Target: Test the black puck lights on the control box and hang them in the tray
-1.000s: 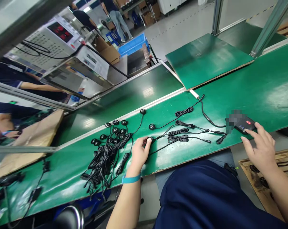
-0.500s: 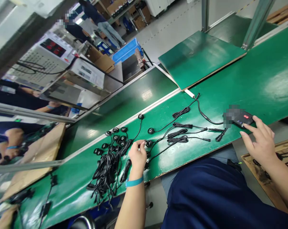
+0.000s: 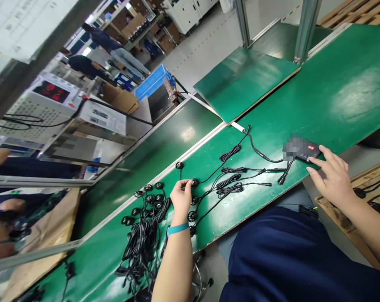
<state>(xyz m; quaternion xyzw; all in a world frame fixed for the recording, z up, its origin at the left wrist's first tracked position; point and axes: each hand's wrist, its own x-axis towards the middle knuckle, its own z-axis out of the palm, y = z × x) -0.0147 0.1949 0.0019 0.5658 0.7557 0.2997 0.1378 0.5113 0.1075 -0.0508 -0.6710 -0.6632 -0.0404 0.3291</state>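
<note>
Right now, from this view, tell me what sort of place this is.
Probably an electronics workshop or factory floor: a long green workbench holds a pile of black cables, and beyond it stands a machine with a red display.

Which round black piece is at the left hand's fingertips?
The black piece wired to the cable coil nearest the green panel; only it meets the left hand's fingertips.

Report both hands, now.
Left hand: touching a round black piece; whether gripping it cannot be told.
Right hand: open, touching the black box.
</note>
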